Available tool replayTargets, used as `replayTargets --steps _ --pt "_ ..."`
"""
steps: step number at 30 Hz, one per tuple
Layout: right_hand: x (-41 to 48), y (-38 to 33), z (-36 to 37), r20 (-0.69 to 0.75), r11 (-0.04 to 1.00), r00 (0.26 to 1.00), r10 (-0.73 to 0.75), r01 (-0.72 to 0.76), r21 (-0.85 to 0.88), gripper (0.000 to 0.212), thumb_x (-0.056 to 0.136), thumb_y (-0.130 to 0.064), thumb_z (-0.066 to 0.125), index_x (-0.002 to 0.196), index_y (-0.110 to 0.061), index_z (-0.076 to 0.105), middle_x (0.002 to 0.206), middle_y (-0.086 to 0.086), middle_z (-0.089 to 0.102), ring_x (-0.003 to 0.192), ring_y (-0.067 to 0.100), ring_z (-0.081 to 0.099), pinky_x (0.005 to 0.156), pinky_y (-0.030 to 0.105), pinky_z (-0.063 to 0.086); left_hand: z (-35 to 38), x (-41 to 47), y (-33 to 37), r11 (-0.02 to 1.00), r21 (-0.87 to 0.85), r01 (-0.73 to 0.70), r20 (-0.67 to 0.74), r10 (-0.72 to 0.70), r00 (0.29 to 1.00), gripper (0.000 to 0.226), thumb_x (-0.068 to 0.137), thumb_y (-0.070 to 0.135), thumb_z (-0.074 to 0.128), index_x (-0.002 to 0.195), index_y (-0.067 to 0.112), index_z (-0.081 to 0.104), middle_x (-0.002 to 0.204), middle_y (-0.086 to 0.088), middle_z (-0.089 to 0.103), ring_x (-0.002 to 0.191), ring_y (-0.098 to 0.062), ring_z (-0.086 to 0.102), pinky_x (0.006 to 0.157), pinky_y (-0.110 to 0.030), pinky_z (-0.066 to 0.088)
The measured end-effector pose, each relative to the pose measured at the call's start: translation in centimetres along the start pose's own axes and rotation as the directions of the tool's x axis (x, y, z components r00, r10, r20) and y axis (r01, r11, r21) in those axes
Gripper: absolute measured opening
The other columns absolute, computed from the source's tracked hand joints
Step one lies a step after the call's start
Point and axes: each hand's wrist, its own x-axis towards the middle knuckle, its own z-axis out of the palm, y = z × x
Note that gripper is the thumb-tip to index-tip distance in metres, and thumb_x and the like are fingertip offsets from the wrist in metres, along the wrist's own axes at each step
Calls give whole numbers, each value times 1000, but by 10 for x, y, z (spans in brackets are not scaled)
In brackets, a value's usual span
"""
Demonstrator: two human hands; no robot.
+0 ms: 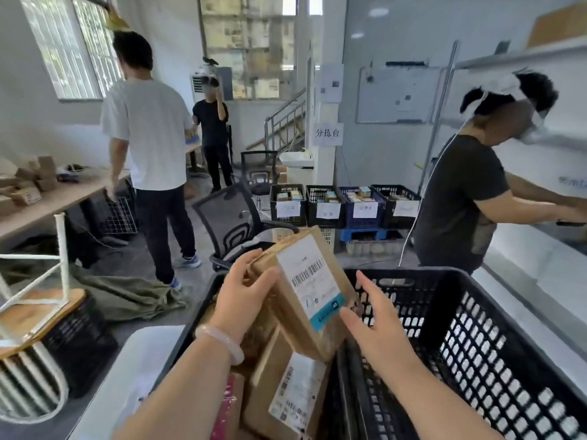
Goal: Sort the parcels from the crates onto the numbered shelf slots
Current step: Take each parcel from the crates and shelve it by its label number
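The left hand (pixel 244 296) grips a brown cardboard parcel (pixel 320 331) by its upper left edge, thumb across the face, and holds it tilted just left of the mesh crate (pixel 495 354). That tilt turns the white barcode label (pixel 309 274) up toward the eyes, probably so the slot number can be read before anything is carried off. The right hand (pixel 378 315) is spread wide and flat and holds nothing. Its fingertips touch the parcel's lower right corner beside the teal strip, above the mesh crate's near left wall, seemingly to steady the box or to take it over.

More parcels lie below the held one, to the left of the mesh crate. A second labelled box (pixel 286 392) is there and, left of it, a pink packet (pixel 227 404). So sorting looks far from finished.

The shelf (pixel 524 55) stands beyond the mesh crate, to its right. A person in a dark shirt (pixel 460 201) is just behind the crate's far right corner, arms reaching into the shelf, and may block that route. Behind the crate stands a row of labelled bins (pixel 343 211). An office chair (pixel 228 217) sits to its far left, and further left a counter (pixel 63 198) carries small boxes, with two more people nearby.
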Motion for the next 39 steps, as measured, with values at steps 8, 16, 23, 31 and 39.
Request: replayTargets --steps 8,16,23,31,39 --pt "-24 -4 -2 218 928 965 143 -208 311 65 77 -50 69 133 -57 38 122 -28 60 109 -5 59 83 22 53 2 -9 5 967 -235 99 99 -77 992 50 80 48 70 125 30 56 103 -1 74 92 -17 72 73 -34 55" --pt "-34 4 -3 107 734 906 410 -397 551 110 45 -74 80 139 -58 26 131 -11 53 115 12 56 85 38 55 34 -26 -10 742 -635 214 51 -237 970 32 88 35 70 117 29 58 117 -7 68 108 -26 67 76 -44 60" --pt "-28 13 -21 -61 809 939 339 -257 528 95 50 -65 85 133 -47 42 116 -17 65 108 4 61 97 45 50 33 -33 -28 892 -362 271 198 -210 957 74 80 40 76 144 41 38 133 1 62 114 -23 63 94 -47 53" --pt "-29 10 -31 -72 917 962 264 -227 327 69 57 -57 76 116 -46 43 123 -10 56 111 7 57 98 38 46 13 -29 -9 946 283 -154 458 8 889 84 79 44 76 145 56 26 134 18 51 115 -5 60 77 -17 56" --pt "-42 5 -42 -209 967 963 170 -122 224 73 77 -42 77 130 -57 29 144 -17 37 130 -3 36 90 18 44 51 -52 -15 999 50 -20 407 -2 913 69 79 30 81 132 48 41 98 24 72 85 -6 73 64 -23 59"
